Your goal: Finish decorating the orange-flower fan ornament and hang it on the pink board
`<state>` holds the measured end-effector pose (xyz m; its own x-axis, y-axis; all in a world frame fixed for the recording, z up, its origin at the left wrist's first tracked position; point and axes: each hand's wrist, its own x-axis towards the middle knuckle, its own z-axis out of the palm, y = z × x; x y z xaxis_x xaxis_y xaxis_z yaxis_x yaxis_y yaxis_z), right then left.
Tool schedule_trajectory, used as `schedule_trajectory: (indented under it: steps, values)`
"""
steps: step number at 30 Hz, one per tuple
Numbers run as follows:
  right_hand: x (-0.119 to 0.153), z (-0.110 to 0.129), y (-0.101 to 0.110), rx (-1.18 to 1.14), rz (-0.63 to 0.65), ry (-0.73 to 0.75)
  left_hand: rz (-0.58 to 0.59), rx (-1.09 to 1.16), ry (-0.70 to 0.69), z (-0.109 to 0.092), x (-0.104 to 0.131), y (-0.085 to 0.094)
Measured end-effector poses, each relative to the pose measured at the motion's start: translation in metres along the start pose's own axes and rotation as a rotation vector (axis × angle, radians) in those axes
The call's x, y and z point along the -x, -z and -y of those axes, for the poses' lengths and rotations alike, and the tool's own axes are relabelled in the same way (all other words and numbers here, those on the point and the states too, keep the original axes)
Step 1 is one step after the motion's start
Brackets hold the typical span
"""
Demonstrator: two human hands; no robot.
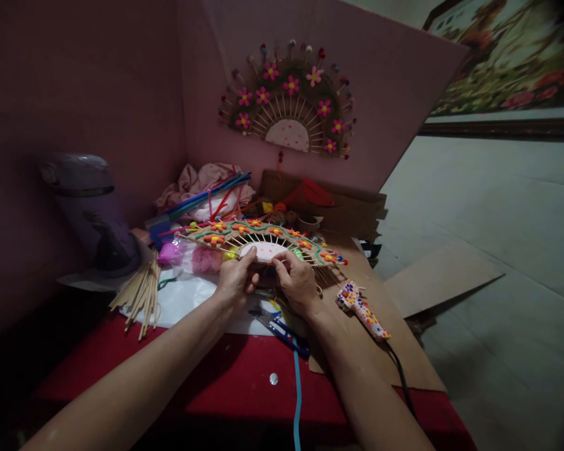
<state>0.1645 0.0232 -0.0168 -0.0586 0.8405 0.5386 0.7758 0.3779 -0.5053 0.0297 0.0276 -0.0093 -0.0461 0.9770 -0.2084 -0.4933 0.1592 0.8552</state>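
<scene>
Held fan [263,252]: white center with pink dots, tan band, orange flowers with yellow middles, wavy green line. Wall fan [291,86]: dark brown-green band, pink flowers, yellow centers, dotted white middle. Glue gun [363,309] had multicolored flowers on white. Tablecloth [244,376] was deep red, ribbon [297,394] light blue, scissors handles [289,336] dark blue, cardboard [380,338] plain brown.

No readable text, labels, brands, numbers or signs on anything in view.
</scene>
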Motion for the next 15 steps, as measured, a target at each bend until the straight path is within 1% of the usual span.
schedule_trajectory:
  steps: [3,9,15]
  values:
    - [-0.001,0.001,0.003,0.0,0.013,0.012,-0.023,-0.004,0.011,0.0,-0.003,0.0]
    - [-0.003,0.004,0.012,0.006,0.042,0.045,-0.019,0.036,0.012,-0.002,0.005,-0.002]
    - [-0.004,0.007,0.014,-0.004,0.048,0.04,-0.052,0.086,-0.004,-0.003,0.006,-0.002]
